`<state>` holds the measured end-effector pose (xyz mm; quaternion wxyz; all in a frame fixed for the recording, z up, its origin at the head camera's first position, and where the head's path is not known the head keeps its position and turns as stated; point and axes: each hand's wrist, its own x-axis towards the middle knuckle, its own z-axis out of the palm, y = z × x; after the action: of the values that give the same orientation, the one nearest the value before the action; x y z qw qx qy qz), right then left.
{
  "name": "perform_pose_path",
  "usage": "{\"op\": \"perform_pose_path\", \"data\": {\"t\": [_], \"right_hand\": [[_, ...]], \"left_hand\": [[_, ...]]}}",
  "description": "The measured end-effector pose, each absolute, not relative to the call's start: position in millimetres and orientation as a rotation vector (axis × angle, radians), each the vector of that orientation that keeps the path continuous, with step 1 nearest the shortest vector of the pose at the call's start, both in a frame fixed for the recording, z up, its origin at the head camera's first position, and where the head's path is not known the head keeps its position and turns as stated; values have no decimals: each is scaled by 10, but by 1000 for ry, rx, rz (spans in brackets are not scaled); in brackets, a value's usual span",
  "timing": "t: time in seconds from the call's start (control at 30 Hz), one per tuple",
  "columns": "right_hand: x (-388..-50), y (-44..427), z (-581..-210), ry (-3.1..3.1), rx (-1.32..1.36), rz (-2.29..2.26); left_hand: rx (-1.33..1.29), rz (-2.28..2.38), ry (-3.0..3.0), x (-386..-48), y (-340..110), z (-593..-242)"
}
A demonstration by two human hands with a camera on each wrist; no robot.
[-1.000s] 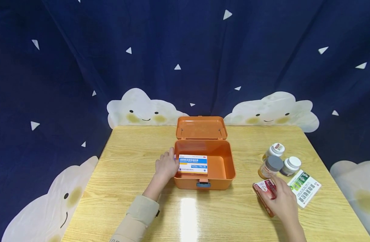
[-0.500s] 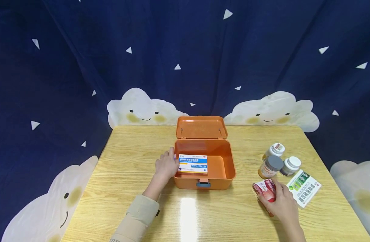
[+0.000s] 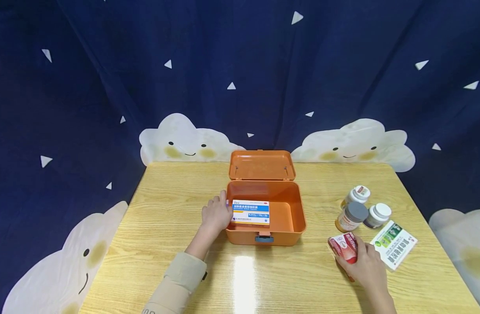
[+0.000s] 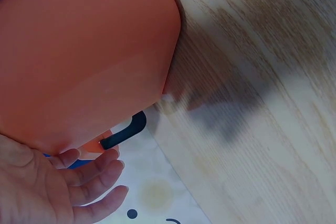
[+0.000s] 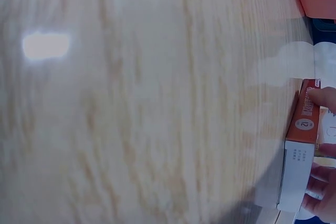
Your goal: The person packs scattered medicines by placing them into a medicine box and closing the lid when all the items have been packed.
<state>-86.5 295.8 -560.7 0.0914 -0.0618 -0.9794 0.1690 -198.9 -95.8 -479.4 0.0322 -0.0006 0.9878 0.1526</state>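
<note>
An orange storage box (image 3: 288, 239) stands on the table with its lid up. My left hand (image 3: 216, 213) holds the box's left rim, its thumb side toward the inside. In the left wrist view that hand's fingers (image 4: 100, 167) extend past the rim; the thumb is hidden. Beside the hand, a blue-and-white medicine box (image 3: 250, 213) lies inside the storage box. At the right, my right hand (image 3: 367, 266) grips a red medicine box (image 3: 343, 247) near the tabletop. In the right wrist view the thumb lies on the red carton's (image 5: 305, 111) printed side, fingers opposite.
Behind the right hand stand a white-capped bottle (image 3: 355, 196), a grey-capped jar (image 3: 351, 216) and another white-capped bottle (image 3: 378, 215). A white-and-green medicine box (image 3: 394, 245) lies flat to the hand's right. A navy curtain (image 3: 259, 78) hangs behind the wooden table (image 3: 177, 187).
The red medicine box has tilted slightly in my right hand, so more of its printed face shows. My left hand stays on the storage box.
</note>
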Motion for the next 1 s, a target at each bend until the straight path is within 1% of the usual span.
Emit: {"op": "perform_pose_path", "data": {"t": [1.0], "right_hand": [[-910, 2952, -5607, -2918, -216, 539]], "left_hand": [[-9, 470, 3032, -1986, -956, -4781]]}}
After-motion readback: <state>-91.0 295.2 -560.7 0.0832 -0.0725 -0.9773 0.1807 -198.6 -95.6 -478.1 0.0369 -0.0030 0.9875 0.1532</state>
